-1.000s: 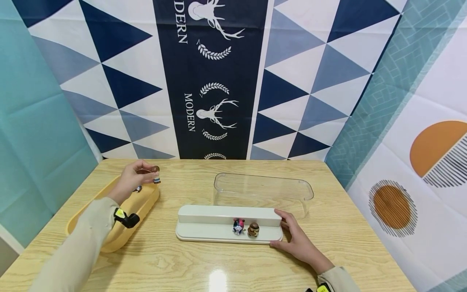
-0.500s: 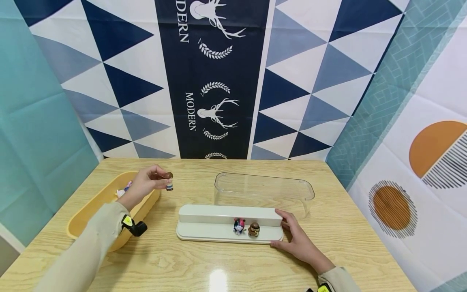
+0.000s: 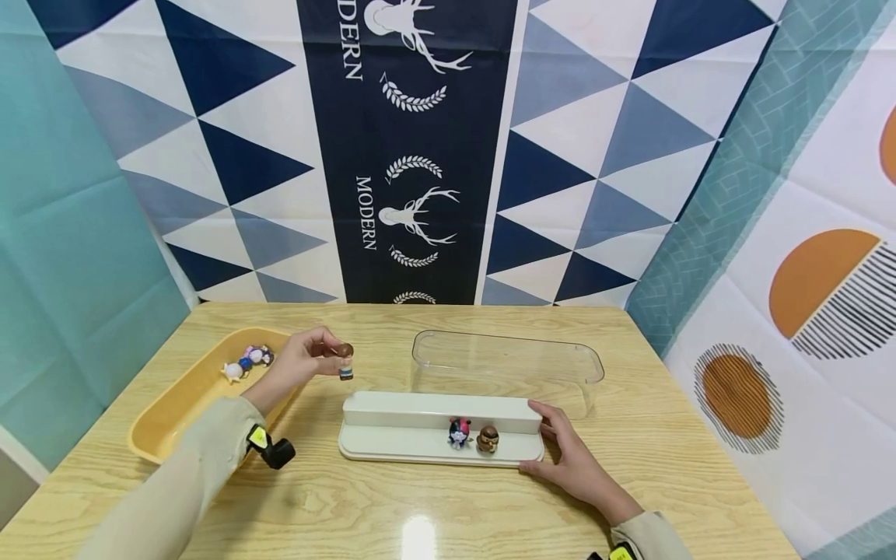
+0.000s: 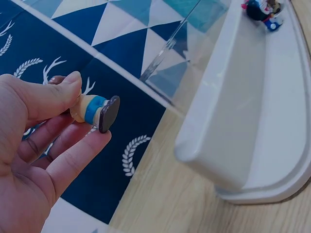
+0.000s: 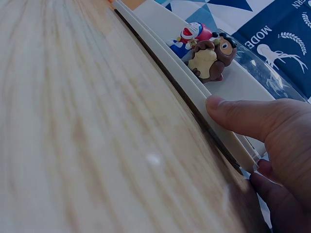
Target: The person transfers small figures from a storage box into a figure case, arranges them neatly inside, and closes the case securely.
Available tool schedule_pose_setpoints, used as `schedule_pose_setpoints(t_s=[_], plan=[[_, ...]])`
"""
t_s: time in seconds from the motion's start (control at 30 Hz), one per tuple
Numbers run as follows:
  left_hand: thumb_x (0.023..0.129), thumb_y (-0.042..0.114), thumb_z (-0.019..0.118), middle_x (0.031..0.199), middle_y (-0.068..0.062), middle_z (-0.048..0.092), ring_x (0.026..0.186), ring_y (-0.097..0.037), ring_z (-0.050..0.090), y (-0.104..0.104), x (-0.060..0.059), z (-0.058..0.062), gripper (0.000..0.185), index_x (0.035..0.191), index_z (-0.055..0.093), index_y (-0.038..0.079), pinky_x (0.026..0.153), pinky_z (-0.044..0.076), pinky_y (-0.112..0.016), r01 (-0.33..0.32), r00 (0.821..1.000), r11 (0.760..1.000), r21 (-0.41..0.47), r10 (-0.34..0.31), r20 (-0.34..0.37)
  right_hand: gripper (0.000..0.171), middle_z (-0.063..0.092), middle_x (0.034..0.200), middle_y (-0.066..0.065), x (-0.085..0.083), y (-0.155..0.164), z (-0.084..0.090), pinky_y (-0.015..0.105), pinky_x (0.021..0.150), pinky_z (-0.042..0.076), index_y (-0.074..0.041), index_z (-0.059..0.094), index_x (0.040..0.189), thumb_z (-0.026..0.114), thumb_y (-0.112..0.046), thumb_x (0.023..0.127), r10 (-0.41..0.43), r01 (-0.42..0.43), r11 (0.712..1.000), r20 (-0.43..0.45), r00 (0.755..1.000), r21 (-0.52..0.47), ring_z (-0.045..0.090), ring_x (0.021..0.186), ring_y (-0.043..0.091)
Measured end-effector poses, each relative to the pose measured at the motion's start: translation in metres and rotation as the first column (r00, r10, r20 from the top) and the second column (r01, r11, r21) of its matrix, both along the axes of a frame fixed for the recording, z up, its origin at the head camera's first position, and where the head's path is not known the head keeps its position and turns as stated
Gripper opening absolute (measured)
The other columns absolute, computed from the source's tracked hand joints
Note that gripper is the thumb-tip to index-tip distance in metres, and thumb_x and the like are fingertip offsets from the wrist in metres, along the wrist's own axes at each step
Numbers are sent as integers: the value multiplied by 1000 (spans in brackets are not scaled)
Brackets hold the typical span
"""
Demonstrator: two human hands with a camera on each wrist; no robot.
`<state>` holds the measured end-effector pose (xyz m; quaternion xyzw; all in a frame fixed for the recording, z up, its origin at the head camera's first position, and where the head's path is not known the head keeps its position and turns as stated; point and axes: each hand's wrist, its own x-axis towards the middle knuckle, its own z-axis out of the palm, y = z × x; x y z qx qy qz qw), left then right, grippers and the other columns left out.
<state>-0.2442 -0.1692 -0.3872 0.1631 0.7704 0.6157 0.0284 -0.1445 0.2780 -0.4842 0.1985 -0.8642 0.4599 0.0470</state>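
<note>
My left hand (image 3: 302, 362) pinches a small figurine (image 3: 346, 364) between thumb and fingers, in the air left of a white stepped display stand (image 3: 392, 443). The left wrist view shows the figurine tipped sideways, with a blue band (image 4: 94, 109) and a dark flat base (image 4: 110, 114). My right hand (image 3: 568, 467) grips the stand's right end, thumb at the front edge and fingers round the back. On the stand's lower step are a red, dark and white figurine (image 3: 458, 432) and, just right of it, a brown figurine (image 3: 488, 440) with a cream belly (image 5: 205, 63).
A yellow tray (image 3: 157, 420) stands at the left, holding several small figurines (image 3: 248, 362) near its far end. Behind the white stand is a clear plastic cover (image 3: 504, 358). A patterned cloth backdrop (image 3: 420, 155) rises at the wooden table's far edge.
My left hand has carried the figurine right and slightly nearer, away from over the yellow tray, uncovering the figurines inside. The right hand and the stand have stayed in place.
</note>
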Motion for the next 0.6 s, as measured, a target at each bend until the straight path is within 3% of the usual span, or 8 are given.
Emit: schedule_pose_setpoints(t_s=[0.37, 0.6], plan=[[85, -9, 71, 94, -7, 69, 81, -13, 65, 17, 8, -5, 18, 98, 59, -11, 73, 59, -31, 67, 998, 997, 36, -66, -12, 91, 37, 147, 17, 0, 0, 1, 53, 108, 34, -13, 32, 152, 86, -16, 79, -8, 8, 1000, 21, 1000, -2, 47, 131, 41], [85, -4, 73, 97, -8, 70, 84, -16, 64, 26, 13, -8, 16, 97, 63, -6, 73, 59, -30, 77, 997, 997, 18, -77, -2, 90, 37, 146, 16, 0, 0, 1, 52, 108, 34, -13, 32, 152, 85, -18, 80, 4, -4, 1000, 17, 1000, -10, 47, 131, 39]])
